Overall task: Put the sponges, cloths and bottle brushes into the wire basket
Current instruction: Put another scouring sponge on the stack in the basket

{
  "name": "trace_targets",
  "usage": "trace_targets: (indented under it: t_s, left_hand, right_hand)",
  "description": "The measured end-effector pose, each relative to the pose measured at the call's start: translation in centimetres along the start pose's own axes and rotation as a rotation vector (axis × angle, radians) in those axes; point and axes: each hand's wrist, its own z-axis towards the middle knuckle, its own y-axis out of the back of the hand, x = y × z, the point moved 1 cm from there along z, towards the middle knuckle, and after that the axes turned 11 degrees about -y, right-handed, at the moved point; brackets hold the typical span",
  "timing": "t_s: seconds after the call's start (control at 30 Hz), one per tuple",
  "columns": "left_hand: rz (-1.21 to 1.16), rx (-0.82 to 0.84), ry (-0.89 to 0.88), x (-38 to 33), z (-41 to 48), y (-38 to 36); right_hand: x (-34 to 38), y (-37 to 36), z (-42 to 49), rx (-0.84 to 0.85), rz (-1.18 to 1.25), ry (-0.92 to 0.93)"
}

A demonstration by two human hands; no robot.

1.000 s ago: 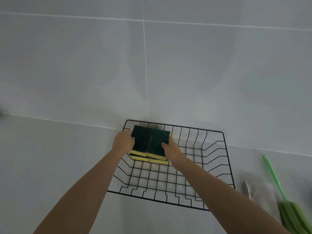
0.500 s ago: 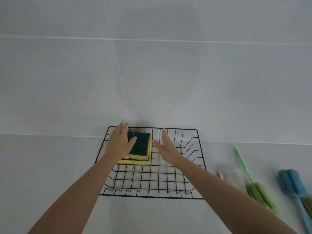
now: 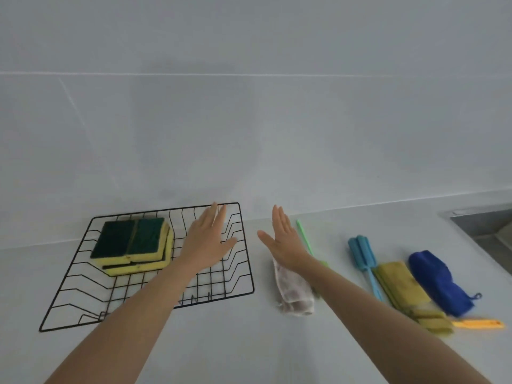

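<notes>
A black wire basket lies on the grey counter with a stack of yellow-and-green sponges in its back left part. My left hand hovers flat and open over the basket's right half. To the right of the basket, my right hand is open above a whitish cloth and a green bottle brush. Further right lie a blue bottle brush, a yellow-green cloth, a dark blue cloth and an orange handle.
A tiled grey wall rises directly behind the basket. A steel sink opens at the far right edge of the counter.
Both hands let go of the sponges, which now rest in the basket. The hands and the view have swung right; my right hand has left the basket and is over the cloths and brushes.
</notes>
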Motion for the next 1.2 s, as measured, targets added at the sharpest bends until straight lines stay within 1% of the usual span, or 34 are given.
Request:
trace_targets:
  t_s: [0.2, 0.37, 0.6, 0.77, 0.93, 1.2]
  left_hand:
    - [-0.004, 0.073, -0.127, -8.2, 2.2, -3.5]
    - [0.001, 0.134, -0.186, -14.8, 4.5, -6.8]
    - [-0.026, 0.242, -0.263, -24.1, 7.0, -11.6]
    - [-0.05, 0.338, -0.313, -29.8, 8.0, -15.3]
    - [-0.043, 0.398, -0.307, -32.6, 9.0, -18.0]
    - [-0.006, 0.451, -0.264, -33.8, 10.6, -20.2]
  right_hand:
    - [-8.3, 4.8, -1.9, -0.055, -0.003, -0.12]
    - [-15.8, 8.6, -2.9, -0.095, -0.018, -0.211]
    - [-25.7, 13.0, -4.1, -0.1, -0.054, -0.338]
    - [-31.6, 14.8, -4.8, -0.08, -0.112, -0.415]
    - [-35.2, 15.2, -5.3, 0.003, -0.208, -0.453]
    - [-37.7, 13.9, -5.7, 0.078, -0.349, -0.375]
